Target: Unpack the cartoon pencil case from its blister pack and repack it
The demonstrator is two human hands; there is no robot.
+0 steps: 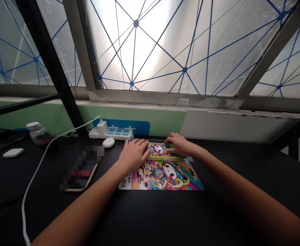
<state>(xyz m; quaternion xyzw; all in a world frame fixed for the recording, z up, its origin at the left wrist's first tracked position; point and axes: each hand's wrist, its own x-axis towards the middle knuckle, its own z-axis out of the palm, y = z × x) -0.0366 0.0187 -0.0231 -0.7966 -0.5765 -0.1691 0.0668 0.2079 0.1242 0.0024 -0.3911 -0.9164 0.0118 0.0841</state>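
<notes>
A flat pencil box (162, 175) with a bright cartoon print and a barcode corner lies on the black desk. A yellow strip (162, 157) runs across it, and a second cartoon panel (157, 149) shows beyond that strip. My left hand (133, 154) lies over the panel's left side, fingers together and curved down on it. My right hand (177, 144) grips the far right edge, with a small green piece (169, 146) at its fingers. The box's far edge is partly hidden by both hands.
A white power strip (111, 132) with a plugged-in charger lies behind the box. Nearby are a white oval device (108, 142), a pixelated phone (80, 179), a white cable (38, 171), a white bottle (38, 133) and a white case (13, 152).
</notes>
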